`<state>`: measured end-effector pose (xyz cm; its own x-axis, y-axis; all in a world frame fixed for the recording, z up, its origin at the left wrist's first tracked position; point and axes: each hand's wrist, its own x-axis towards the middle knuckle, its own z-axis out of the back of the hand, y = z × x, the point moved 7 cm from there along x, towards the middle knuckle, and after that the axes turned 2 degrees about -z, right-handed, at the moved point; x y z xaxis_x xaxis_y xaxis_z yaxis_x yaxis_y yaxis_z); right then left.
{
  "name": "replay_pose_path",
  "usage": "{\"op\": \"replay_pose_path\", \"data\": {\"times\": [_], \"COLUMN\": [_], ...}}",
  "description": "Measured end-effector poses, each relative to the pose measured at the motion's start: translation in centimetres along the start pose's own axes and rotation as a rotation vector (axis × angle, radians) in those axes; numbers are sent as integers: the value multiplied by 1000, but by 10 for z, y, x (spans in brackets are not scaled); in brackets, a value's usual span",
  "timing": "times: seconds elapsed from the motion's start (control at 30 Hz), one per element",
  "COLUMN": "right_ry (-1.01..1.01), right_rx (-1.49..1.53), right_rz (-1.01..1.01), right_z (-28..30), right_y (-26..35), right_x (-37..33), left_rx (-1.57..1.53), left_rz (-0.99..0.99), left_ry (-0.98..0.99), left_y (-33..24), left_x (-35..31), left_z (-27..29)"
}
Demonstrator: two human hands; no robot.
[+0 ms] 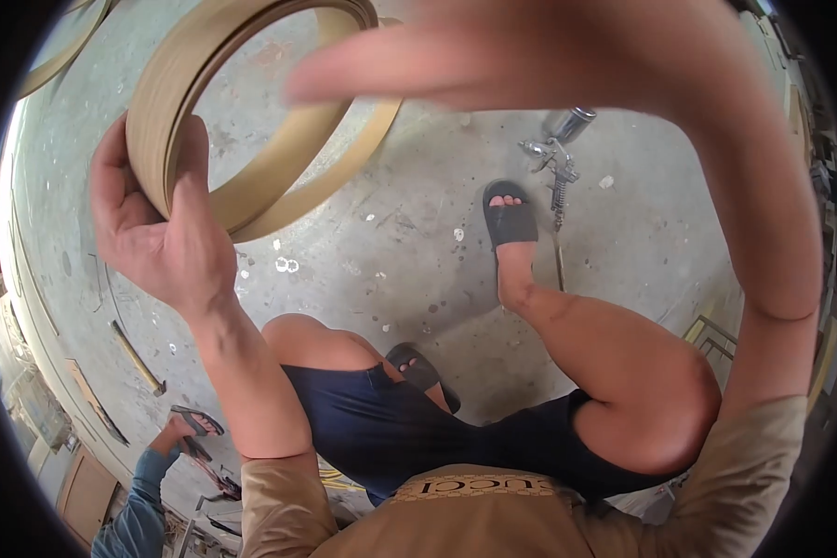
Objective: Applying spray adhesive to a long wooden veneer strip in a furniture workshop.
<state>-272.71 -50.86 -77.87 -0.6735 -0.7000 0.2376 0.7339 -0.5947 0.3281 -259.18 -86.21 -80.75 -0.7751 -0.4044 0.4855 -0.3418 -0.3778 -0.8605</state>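
My left hand (163,246) grips a coiled roll of tan, wood-coloured edge banding (158,112), its thumb inside the ring and its fingers around the outside. The roll is held up on edge, and a looser loop of the strip hangs away from the main coil. Across the top, my right hand (521,56) is raised close to the camera and smeared by motion. One of its digits stretches left in front of the roll; the other fingers are partly cut off by the upper edge. Nothing shows in its grasp.
A metal spray gun (556,167) with a silver cup lies on the spotted concrete floor (418,279) beyond my sandalled foot (511,214). A long-handled tool (139,358) lies at left. Another person's blue sleeve (144,493) and sandalled foot (195,423) show at lower left.
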Motion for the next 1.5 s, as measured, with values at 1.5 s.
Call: {"op": "replay_pose_path", "data": {"times": [1.5], "right_ry": [-355], "right_rx": [1093], "right_rz": [-1122], "right_z": [-143], "right_y": [34], "right_x": [-210], "left_rx": [96], "left_rz": [97], "left_ry": [412], "left_y": [-48], "left_x": [43], "left_z": [-120]}}
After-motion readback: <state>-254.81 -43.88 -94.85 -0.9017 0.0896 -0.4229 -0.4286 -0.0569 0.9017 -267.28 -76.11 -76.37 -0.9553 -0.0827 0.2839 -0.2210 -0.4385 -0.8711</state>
